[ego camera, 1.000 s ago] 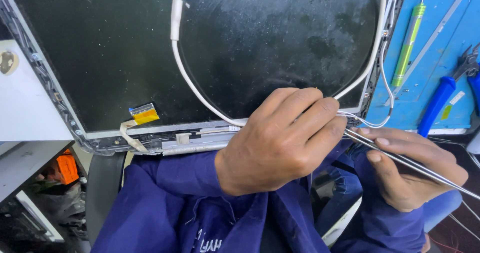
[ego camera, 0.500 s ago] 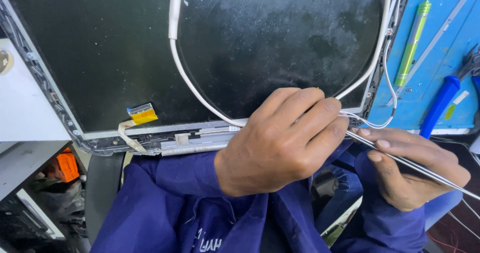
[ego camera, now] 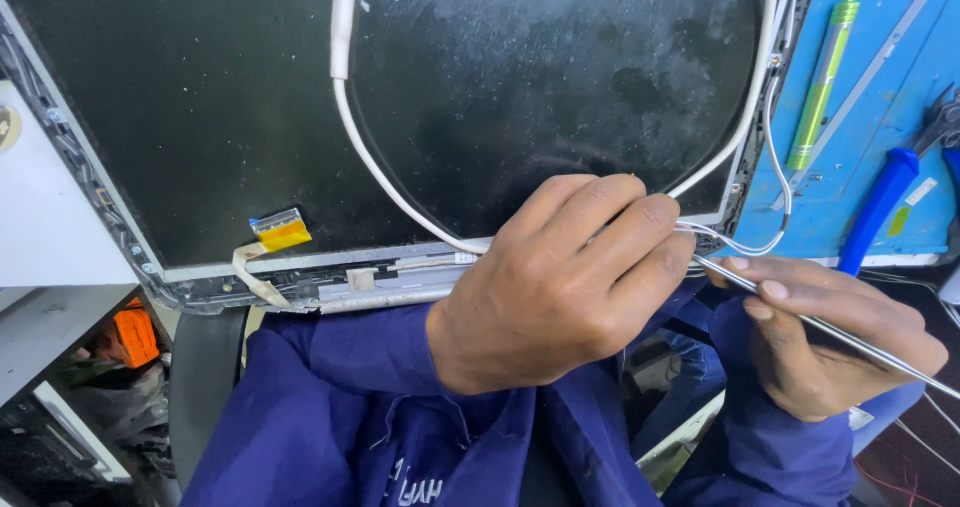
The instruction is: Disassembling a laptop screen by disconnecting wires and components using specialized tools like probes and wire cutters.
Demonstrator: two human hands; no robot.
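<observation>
The person's left hand point(ego camera: 560, 287) lies knuckles-up over the lower edge of a dark screen panel point(ego camera: 500, 97), fingers curled down and closed at the point where a white cable point(ego camera: 380, 167) meets the edge; the fingertips themselves are hidden, so whether they pinch the cable cannot be told. The right hand point(ego camera: 830, 337) is closed around a thin metal rod point(ego camera: 800, 312); the rod's tip points left and disappears under the left hand's fingers at the panel's lower right corner, just beside a loop of thin grey wires point(ego camera: 770, 237).

The panel rests face-up across the person's lap and a bench, its surface dusty and smudged; the white cable runs from a plug end point(ego camera: 342, 27) near the top, curves down to the lower edge, then rises along the right side. A yellow tab point(ego camera: 282, 231) on a flat ribbon sits at the lower left of the frame.

On the blue mat point(ego camera: 900, 147) to the right lie a green screwdriver point(ego camera: 825, 97) and blue-handled pliers point(ego camera: 890, 197), well apart from both hands. Blue sleeves point(ego camera: 350, 407) cover the arms.
</observation>
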